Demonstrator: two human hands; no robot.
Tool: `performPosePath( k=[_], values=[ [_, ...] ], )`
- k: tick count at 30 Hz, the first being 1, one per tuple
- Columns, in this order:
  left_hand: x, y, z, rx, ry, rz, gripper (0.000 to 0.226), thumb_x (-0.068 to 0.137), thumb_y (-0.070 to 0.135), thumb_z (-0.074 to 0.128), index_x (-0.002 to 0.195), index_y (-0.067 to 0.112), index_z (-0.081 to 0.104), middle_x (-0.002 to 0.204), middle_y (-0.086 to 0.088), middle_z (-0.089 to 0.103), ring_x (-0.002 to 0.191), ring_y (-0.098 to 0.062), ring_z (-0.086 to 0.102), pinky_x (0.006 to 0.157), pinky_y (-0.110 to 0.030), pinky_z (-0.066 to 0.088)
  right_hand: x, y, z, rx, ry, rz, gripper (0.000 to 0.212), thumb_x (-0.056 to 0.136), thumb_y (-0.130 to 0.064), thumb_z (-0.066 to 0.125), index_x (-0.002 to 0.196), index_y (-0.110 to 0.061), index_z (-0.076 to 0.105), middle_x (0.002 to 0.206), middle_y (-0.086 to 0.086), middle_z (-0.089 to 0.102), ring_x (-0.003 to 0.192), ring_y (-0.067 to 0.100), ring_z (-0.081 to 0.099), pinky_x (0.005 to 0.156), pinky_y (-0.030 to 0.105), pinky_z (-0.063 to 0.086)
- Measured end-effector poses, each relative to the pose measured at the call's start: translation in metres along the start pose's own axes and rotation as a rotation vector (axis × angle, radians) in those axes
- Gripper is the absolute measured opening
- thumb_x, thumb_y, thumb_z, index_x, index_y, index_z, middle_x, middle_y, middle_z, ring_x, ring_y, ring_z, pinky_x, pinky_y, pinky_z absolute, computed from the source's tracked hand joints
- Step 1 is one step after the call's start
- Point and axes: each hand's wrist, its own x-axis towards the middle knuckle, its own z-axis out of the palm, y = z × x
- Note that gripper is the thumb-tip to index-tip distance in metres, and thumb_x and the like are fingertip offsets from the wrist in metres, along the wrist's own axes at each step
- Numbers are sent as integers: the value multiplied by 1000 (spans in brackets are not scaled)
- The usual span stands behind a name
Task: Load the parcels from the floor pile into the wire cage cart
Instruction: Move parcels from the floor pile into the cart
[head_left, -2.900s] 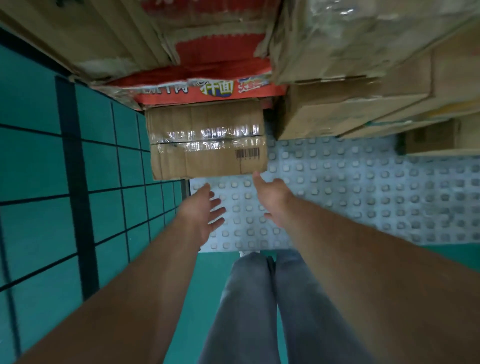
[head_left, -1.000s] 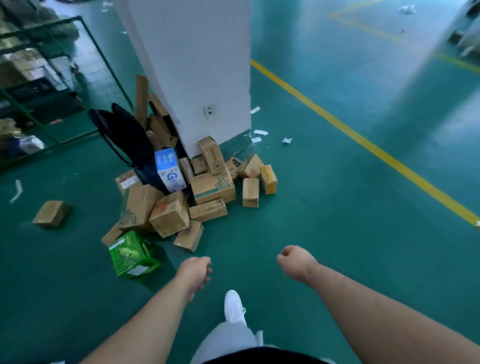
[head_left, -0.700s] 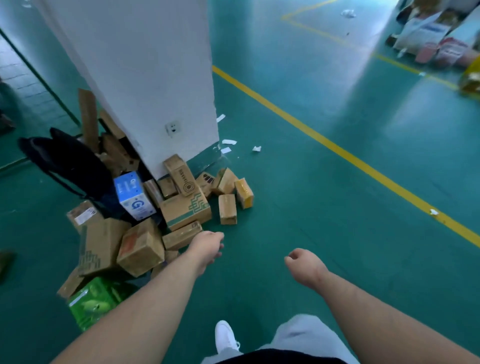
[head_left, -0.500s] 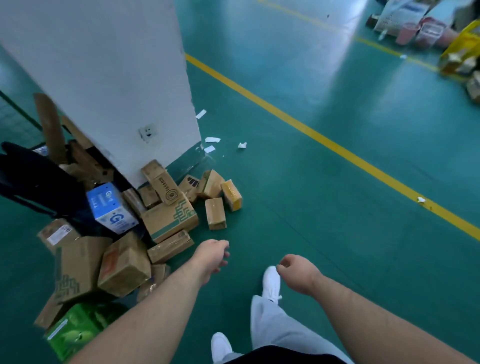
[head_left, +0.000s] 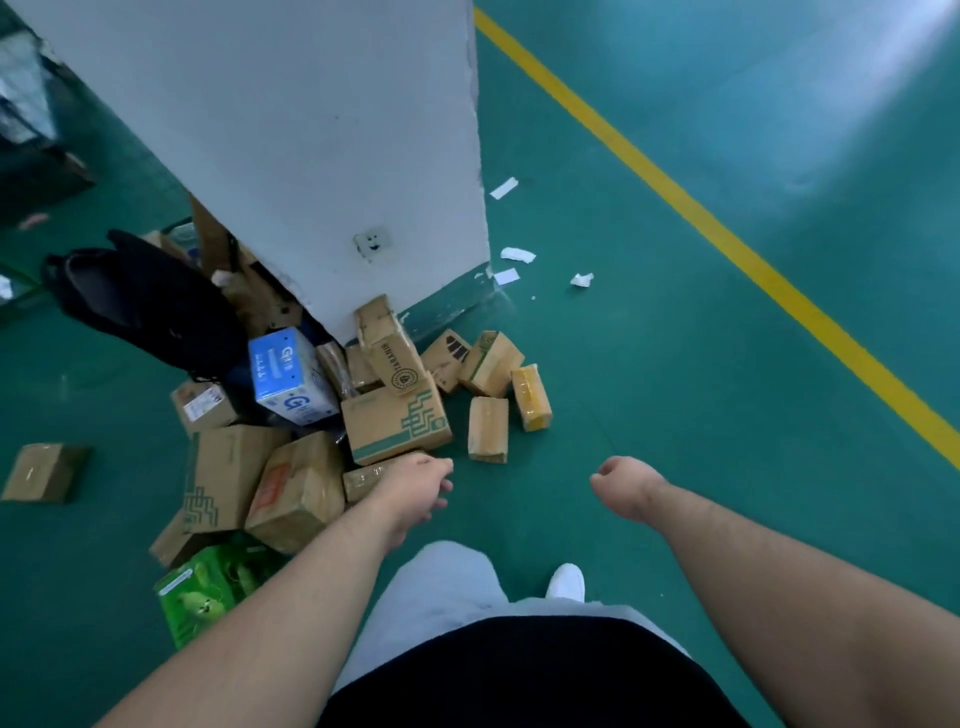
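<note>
A pile of cardboard parcels (head_left: 395, 421) lies on the green floor at the foot of a white pillar (head_left: 291, 130). It includes a blue and white box (head_left: 288, 376), a green box (head_left: 208, 592) and a small brown parcel (head_left: 487, 428) at the right edge. My left hand (head_left: 415, 488) hangs empty over a flat parcel (head_left: 363, 475) at the pile's near edge, fingers loosely apart. My right hand (head_left: 626, 486) is curled into a loose fist with nothing in it, over bare floor to the right. The wire cage cart is out of view.
A black bag (head_left: 150, 306) leans against the pillar's left side. One stray parcel (head_left: 44, 470) lies apart at the far left. Paper scraps (head_left: 517, 254) litter the floor near the pillar. A yellow floor line (head_left: 727, 234) runs diagonally at the right.
I have turned away from the cart's stacked boxes and walked up to the floor pile. The pile is now closer, and my left hand has reached its near edge.
</note>
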Motion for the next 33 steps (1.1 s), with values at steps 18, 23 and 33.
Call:
performPosePath(
  k=[18,23,33],
  values=[
    [281,51,48,-288,-170,-395,35,95,34,54,124,14,54,104,-7,72,77,-21,67,70,-32,52,217,-92,10,-589,-379,-88,33,103,-31,36,127,-19,56,124,3,63,99,28,58,81,35,47],
    [385,34,111,-465,-164,-558,34,101,38,52,126,15,56,100,-4,72,86,-22,70,72,-33,53,358,-99,11,-723,-421,-131,29,103,-27,43,118,-14,63,117,10,66,106,33,63,90,38,53],
    [591,-13,267,-1103,-204,-742,59,106,47,41,156,18,32,151,-18,47,129,-41,54,113,-52,41,664,-122,27,-795,-74,-355,62,98,-27,46,157,-28,31,154,15,36,132,44,49,99,44,46]
  ],
)
